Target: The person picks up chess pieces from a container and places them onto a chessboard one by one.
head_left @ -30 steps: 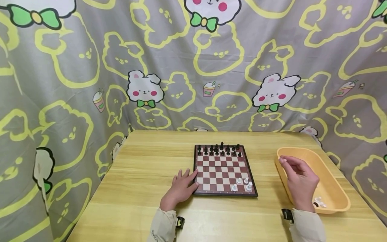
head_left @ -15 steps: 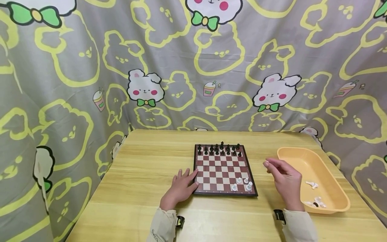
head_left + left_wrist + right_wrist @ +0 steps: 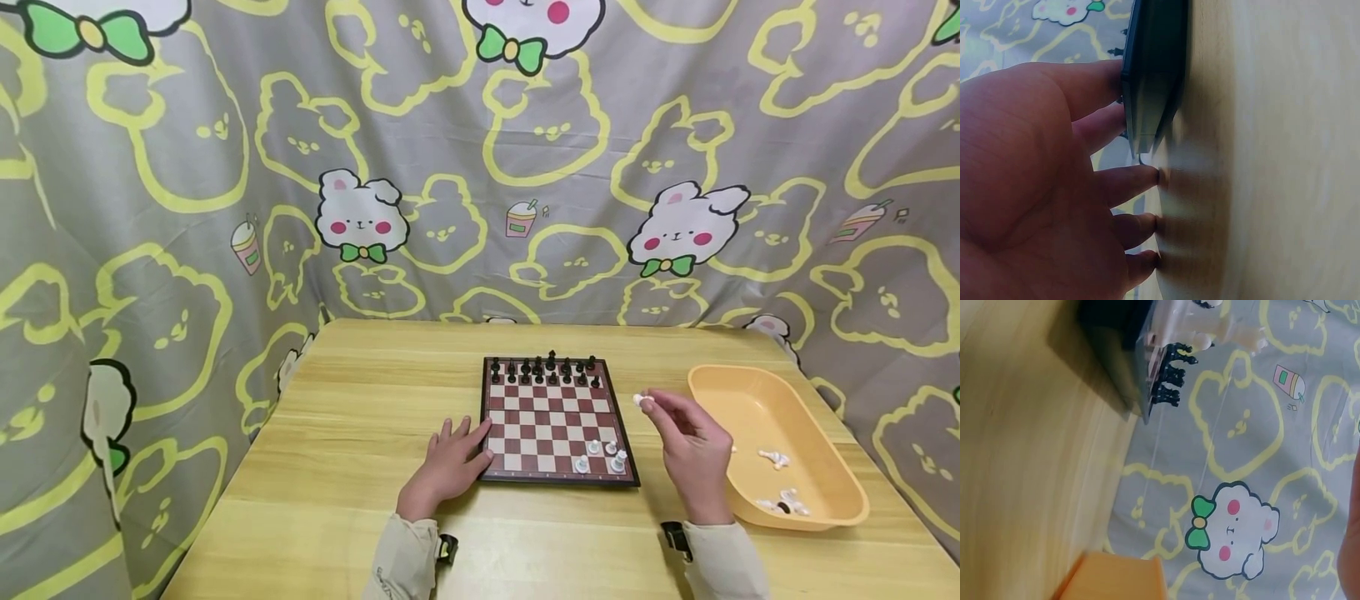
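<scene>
My left hand (image 3: 447, 468) lies at the left edge of a chessboard (image 3: 534, 421), thumb and index finger touching it. In the left wrist view the other fingertips (image 3: 1142, 176) rest on the table, spread and fairly straight. My right hand (image 3: 693, 454) pinches a white chess piece (image 3: 641, 400) between thumb and fingertips, in the air between the board and a tray. Its exact kind is hidden by the fingers. Two rows of black chess pieces (image 3: 552, 362) line the board's far side. Several white pieces (image 3: 618, 462) stand at the near right corner.
An orange tray (image 3: 757, 408) stands right of the board, with several white pieces (image 3: 775, 457) lying in it and a dark round spot among them. The wooden table (image 3: 322, 492) ends at a patterned grey curtain (image 3: 450, 125) behind and at the sides.
My right hand has moved left from over the tray towards the board, carrying the white chess piece. More pieces in the tray have come into sight. The left hand has stayed put.
</scene>
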